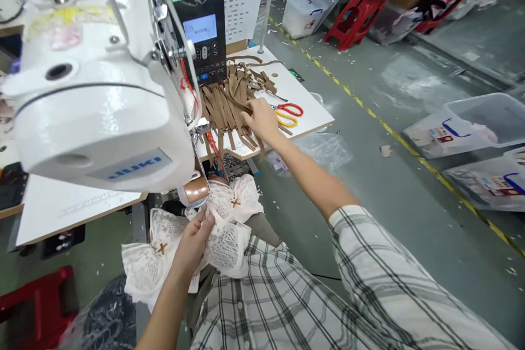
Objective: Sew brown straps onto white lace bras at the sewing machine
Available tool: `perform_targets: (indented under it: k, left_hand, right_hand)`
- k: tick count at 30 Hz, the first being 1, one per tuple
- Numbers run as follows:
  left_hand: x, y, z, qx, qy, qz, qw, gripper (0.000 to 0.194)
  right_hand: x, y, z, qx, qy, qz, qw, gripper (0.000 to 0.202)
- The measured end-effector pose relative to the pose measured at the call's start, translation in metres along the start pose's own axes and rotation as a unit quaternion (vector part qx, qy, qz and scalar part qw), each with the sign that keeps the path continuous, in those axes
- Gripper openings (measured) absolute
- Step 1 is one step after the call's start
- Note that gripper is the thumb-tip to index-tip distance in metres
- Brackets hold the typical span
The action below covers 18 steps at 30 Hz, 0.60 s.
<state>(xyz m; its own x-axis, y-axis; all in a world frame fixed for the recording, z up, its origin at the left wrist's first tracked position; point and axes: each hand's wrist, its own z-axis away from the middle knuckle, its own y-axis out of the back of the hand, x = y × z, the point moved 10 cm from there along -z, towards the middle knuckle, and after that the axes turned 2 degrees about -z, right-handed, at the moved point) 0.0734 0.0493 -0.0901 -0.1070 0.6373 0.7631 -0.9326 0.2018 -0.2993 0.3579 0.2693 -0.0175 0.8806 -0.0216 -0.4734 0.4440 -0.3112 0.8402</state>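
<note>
White lace bras [226, 249] with small brown bows lie across my lap, below the head of a white JUKI sewing machine [94, 115]. My left hand [196, 238] is closed on the edge of one bra, thumb and fingers pinched together just under the needle area. On the white table, my right hand [262, 119] reaches into a heap of brown fabric strips [225, 104]. Its fingertips are closed at a strip near the right side of the heap. Scissors [289, 112] with one red and one yellow handle lie right beside that hand.
A control panel [200, 35] with a lit screen stands behind the strips. Clear plastic bins [463, 126] and red stools [356, 16] are on the floor to the right. Another red stool [43, 306] stands at lower left. Yellow tape [371, 113] runs along the floor.
</note>
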Motion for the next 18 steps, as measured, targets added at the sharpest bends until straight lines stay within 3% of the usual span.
perform_targets:
  k: [3,5,7,10,12,13,14,16,18]
  left_hand:
    - [0.008,0.009,0.006,0.051,-0.024,-0.006,0.998,0.048]
    - [0.011,0.012,0.011,0.057,-0.032,-0.014,0.998,0.044]
    - [0.012,0.013,0.015,0.047,-0.036,-0.024,0.998,0.039]
    - [0.014,0.014,0.018,0.043,-0.04,-0.041,0.997,0.037]
    - [0.015,0.013,0.018,0.04,-0.043,-0.052,0.997,0.037]
    - [0.016,0.012,0.017,0.037,-0.045,-0.055,0.997,0.037]
    - [0.016,0.011,0.017,0.034,-0.046,-0.055,0.997,0.037]
    - [0.015,0.01,0.016,0.031,-0.042,-0.052,0.997,0.036]
    - [0.014,0.009,0.016,0.033,-0.037,-0.049,0.998,0.036]
  right_hand:
    - [0.004,-0.02,-0.042,-0.059,0.023,0.094,0.994,0.027]
    - [0.002,-0.023,-0.046,-0.079,0.044,0.113,0.99,0.028]
    - [-0.001,-0.013,-0.038,-0.057,0.057,0.099,0.992,0.028]
    - [0.0,0.006,-0.018,-0.013,0.058,0.0,0.998,0.017]
    - [0.008,0.002,0.0,-0.051,0.008,-0.164,0.985,0.011]
    - [0.011,-0.009,0.012,-0.102,-0.034,-0.275,0.955,0.01]
    - [0.011,-0.024,0.029,-0.161,-0.081,-0.391,0.903,0.011]
    - [-0.006,-0.054,0.07,-0.272,-0.16,-0.58,0.751,0.019]
    - [-0.027,-0.074,0.112,-0.336,-0.214,-0.679,0.616,0.03]
